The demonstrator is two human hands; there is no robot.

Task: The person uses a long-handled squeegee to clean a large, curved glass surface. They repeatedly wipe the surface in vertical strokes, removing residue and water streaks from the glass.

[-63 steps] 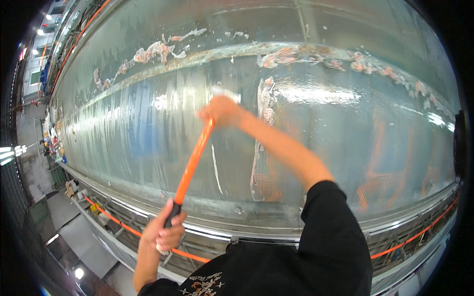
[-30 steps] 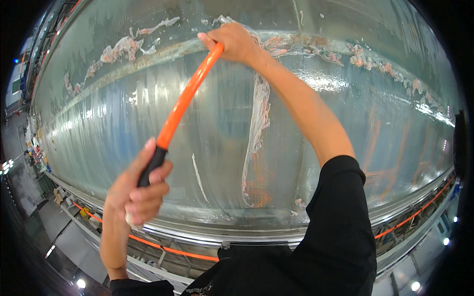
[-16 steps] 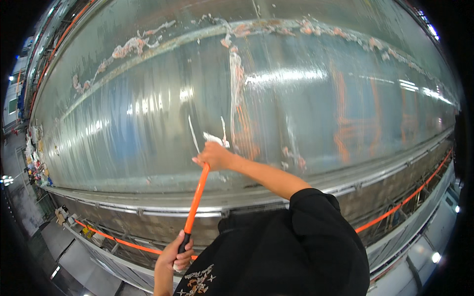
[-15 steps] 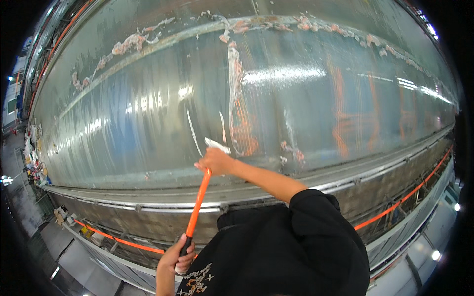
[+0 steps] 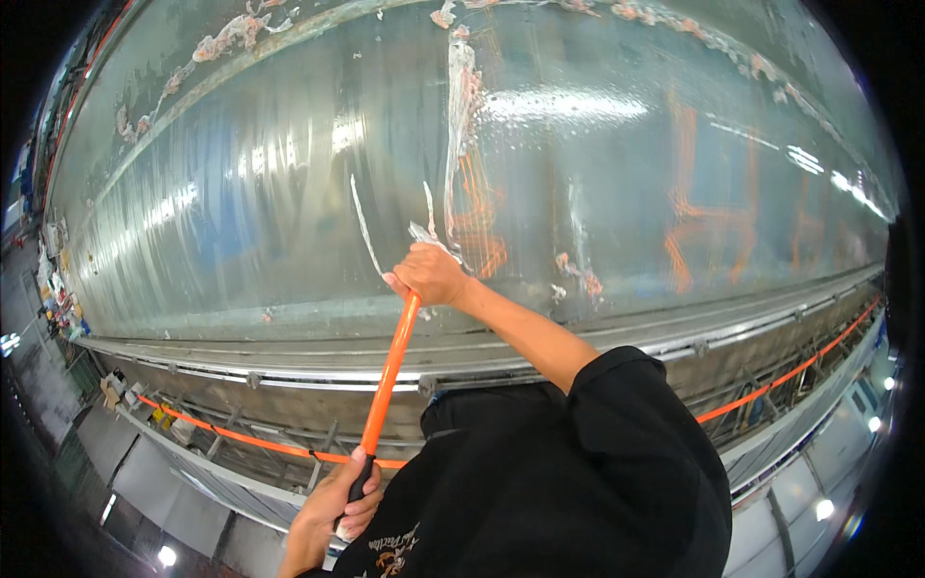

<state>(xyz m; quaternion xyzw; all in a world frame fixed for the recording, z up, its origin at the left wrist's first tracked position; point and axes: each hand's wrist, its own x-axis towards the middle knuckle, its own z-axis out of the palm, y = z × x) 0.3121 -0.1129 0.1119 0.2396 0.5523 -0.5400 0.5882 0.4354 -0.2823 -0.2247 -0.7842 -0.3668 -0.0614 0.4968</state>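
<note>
Head view shows us the left hand (image 5: 337,501) on the near side of the long silvery metal rail (image 5: 318,379) and the right hand (image 5: 432,274) on its far side, both folded firmly round one orange tube-shaped tool with a black grip (image 5: 390,366): the left wraps the grip, the right clasps the upper end. We judge a slip of the right hand to be the likeliest trouble, since its bare knuckles are close to the wide grey-green glossy panel (image 5: 308,260) beyond the rail, and wet-looking residue there could loosen its hold. If the tool tips too steeply, its far end might scratch the panel; if the shaft drops, it might knock the rail it passes over. The crumpled whitish-pink strip of residue (image 5: 462,91), farther from the rail than the right hand, could smear if pressed flat. As for the tool, we see a smooth, straight, bright orange shaft slanting across the rail. Past the right hand a ragged whitish piece (image 5: 434,238) pokes out; we cannot tell whether it is the tool's head or residue, because the fingers cover the join.
</note>
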